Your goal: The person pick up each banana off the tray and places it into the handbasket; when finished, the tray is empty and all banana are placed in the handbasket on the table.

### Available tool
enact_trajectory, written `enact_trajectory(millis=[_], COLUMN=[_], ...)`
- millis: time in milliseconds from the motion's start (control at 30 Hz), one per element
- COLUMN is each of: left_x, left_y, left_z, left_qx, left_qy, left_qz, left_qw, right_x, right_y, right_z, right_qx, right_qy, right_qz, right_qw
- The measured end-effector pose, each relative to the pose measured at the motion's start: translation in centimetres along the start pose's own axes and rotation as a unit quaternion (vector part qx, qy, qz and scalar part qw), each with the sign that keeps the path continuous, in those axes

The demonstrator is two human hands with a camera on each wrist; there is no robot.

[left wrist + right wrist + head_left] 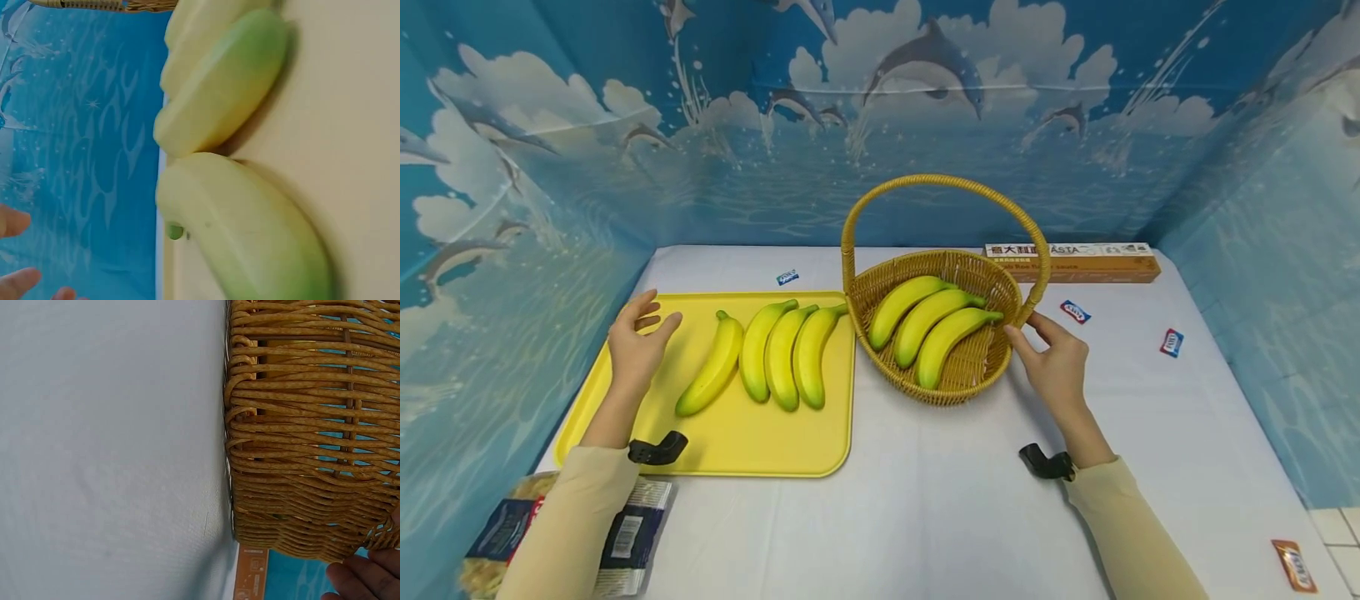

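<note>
I see a white-covered desk [940,500]. Directly on it: a yellow tray [752,446] at left, a wicker basket [958,387] at centre, a long orange box [1097,265] at the rear, a packaged item [632,533] at the near left corner, and small sachets [1075,312] scattered about.

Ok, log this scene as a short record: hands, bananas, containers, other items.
left hand: open, resting on the yellow tray, beside the tray bananas
right hand: open, fingertips at the wicker basket rim
tray bananas: four, side by side
basket bananas: three
pasta box: behind the basket, by the back wall
small packets: scattered on the white tablecloth
bagged package: near left corner, under the left sleeve
</note>
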State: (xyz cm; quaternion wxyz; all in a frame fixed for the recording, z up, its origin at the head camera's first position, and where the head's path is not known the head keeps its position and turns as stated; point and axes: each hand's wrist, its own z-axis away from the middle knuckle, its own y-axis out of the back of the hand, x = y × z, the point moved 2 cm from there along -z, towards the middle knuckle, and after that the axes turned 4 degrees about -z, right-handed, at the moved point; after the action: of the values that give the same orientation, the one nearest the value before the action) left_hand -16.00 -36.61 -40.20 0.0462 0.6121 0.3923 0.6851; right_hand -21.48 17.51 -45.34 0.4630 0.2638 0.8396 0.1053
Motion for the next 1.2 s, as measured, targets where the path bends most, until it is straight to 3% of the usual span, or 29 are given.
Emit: enact_trajectory(millis=[233, 467, 600, 767, 867, 967, 1100, 1200], left_x=[-1.8, -3.6, -3.9, -3.5, -2.5, -0.4, 3.8, 7.0], left_y=[-1.6, -4.1, -4.7, -4.5, -4.0, -3.5, -3.5, -4.4], left_z=[0.6, 1.4, 1.6, 2.0, 2.3, 2.9, 4.2, 6.0], left_qx=[-0.081, -0.177, -0.193, -0.176, -0.15, -0.122, -0.096, -0.102], left_qy=[0.0, 0.03, 0.039, 0.048, 0.041, 0.008, -0.064, -0.129], left_qz=[-0.03, -0.059, -0.069, -0.07, -0.059, -0.045, -0.015, 0.017], left_qw=[0.9963, 0.9821, 0.9779, 0.9807, 0.9861, 0.9914, 0.9932, 0.9862], right_x=[0.1, 0.1, 0.1, 0.1, 0.1, 0.1, 0.1, 0.1], right_y=[0.0, 0.0, -0.1, -0.1, -0.2, -0.1, 0.0, 0.0], right_z=[0.1, 0.1, 0.1, 0.2, 0.2, 0.2, 0.2, 0.2], right_qx=[0.001, -0.001, -0.003, -0.006, -0.006, -0.005, -0.003, -0.003], right_qy=[-0.001, -0.001, -0.003, -0.001, 0.002, 0.003, -0.001, -0.002], right_qz=[0.002, 0.002, 0.001, 0.001, 0.001, 0.001, 0.004, 0.005], right_qw=[1.0, 1.0, 1.0, 1.0, 1.0, 1.0, 1.0, 1.0])
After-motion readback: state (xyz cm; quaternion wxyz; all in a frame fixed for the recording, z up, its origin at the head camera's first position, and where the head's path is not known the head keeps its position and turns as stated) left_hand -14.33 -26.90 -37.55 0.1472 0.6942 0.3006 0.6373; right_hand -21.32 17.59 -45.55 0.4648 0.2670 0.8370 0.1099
